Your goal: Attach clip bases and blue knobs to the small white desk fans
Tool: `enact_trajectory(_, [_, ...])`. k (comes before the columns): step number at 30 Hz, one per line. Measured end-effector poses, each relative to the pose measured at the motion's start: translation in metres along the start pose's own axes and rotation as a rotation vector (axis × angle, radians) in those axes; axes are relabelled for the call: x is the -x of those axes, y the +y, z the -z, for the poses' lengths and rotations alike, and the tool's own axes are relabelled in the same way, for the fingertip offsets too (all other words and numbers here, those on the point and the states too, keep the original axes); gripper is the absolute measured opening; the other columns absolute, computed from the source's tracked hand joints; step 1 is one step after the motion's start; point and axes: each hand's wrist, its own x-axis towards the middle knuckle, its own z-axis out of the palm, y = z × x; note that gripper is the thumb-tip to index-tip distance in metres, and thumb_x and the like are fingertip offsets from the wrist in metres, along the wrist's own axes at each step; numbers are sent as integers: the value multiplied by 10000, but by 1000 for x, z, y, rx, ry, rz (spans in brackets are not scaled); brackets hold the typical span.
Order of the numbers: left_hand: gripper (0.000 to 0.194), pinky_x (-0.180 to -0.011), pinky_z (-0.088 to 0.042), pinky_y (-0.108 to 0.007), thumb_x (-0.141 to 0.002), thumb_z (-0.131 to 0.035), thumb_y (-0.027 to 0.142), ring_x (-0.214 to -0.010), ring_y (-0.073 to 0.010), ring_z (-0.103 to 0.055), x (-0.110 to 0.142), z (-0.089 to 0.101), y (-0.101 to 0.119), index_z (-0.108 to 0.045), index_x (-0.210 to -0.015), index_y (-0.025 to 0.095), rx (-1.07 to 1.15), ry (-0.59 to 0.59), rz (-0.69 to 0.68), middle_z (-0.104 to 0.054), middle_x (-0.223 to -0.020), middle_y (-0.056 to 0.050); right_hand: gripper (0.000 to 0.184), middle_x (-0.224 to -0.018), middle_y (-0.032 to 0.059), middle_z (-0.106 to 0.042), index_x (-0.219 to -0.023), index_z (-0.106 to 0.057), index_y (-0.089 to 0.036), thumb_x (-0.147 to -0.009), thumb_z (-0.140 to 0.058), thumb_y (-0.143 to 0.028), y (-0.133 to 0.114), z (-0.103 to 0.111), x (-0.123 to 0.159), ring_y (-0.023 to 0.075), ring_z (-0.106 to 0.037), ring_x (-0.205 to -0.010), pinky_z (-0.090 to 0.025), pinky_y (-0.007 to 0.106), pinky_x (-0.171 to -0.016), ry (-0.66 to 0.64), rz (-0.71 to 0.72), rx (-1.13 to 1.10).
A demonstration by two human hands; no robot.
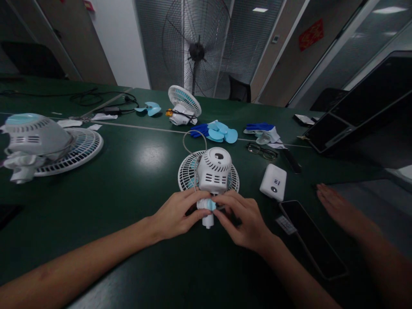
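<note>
A small white fan lies grille-down in front of me, with its motor housing on top and its neck toward me. My left hand closes thumb and fingers on the white joint of the neck from the left. From the right, my right hand pinches the light-blue knob on that joint. A white cord loops up over the left side of the fan's housing. The inner sides of my fingertips are partly hidden.
Another fan lies at left; a third stands behind. Light-blue fan blades, gloves, glasses, a white power bank and a phone sit around. Another person's hand rests at right.
</note>
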Motion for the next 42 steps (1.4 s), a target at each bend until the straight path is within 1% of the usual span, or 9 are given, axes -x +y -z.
enact_trajectory(4, [308,-796,-555,-336,-1072,-553,361,-917,-191,-659,0,1,1,-565,-1352,233,9,-6,-2,-673,-1142,-69,190,-1023,50,-720,-1191,-665,-201,-1004,-671,-237,6,2,-1,146,-676,-799,-504,271,-680,-8,78,71])
enact_trajectory(10, [297,-771,-545,-315,-1066,-565,384,-915,-189,-656,0,1,2,-582,-1320,232,-17,-13,29,-669,-1119,-62,267,-647,-41,-570,-755,-607,-193,-1018,-624,-235,-14,-5,-9,100,-529,-542,-390,249,-518,73,-254,-45])
enact_trajectory(14, [297,-781,-540,-305,-1072,-552,385,-907,-179,-655,0,1,2,-574,-1325,230,-11,-13,24,-669,-1122,-57,85,-903,20,-692,-1048,-672,-189,-1003,-600,-177,-8,7,-4,124,-634,-692,-471,259,-615,-11,-17,38])
enact_trajectory(19, [298,-785,-549,-317,-1082,-520,372,-888,-183,-651,0,2,2,-568,-1330,216,-6,-2,0,-670,-1097,-67,218,-1083,51,-740,-1243,-642,-207,-1033,-595,-170,3,12,0,153,-724,-904,-526,269,-755,-26,176,228])
enact_trajectory(23, [300,-782,-557,-329,-1074,-535,373,-900,-192,-660,0,2,3,-562,-1325,210,-18,3,-14,-676,-1104,-77,84,-844,5,-707,-1042,-677,-198,-1035,-608,-246,-9,-2,-4,130,-672,-689,-482,257,-616,50,9,177])
enact_trajectory(28, [287,-783,-564,-336,-1071,-542,373,-900,-193,-664,0,2,4,-578,-1306,214,-47,-10,4,-684,-1100,-74,286,-601,-56,-534,-729,-564,-203,-1012,-590,-232,-23,-12,-10,93,-510,-491,-372,229,-469,103,-306,-23])
enact_trajectory(32, [305,-764,-563,-323,-1071,-541,378,-882,-183,-660,0,2,3,-568,-1329,217,-17,-9,3,-678,-1111,-71,62,-855,18,-688,-984,-657,-180,-998,-605,-210,-14,0,-5,129,-636,-662,-467,261,-593,41,-37,94])
enact_trajectory(36, [297,-749,-559,-313,-1074,-533,358,-877,-184,-657,-1,3,3,-569,-1326,206,2,-10,-16,-675,-1099,-75,199,-1114,60,-736,-1224,-643,-213,-1030,-603,-196,-2,7,0,166,-721,-938,-534,280,-763,-24,152,203])
enact_trajectory(42, [302,-732,-572,-306,-1070,-533,385,-879,-191,-667,-1,4,6,-587,-1301,199,-36,-8,1,-689,-1087,-83,141,-751,-19,-611,-867,-640,-211,-1002,-648,-251,-16,-10,-6,121,-593,-625,-434,248,-546,118,-199,-13])
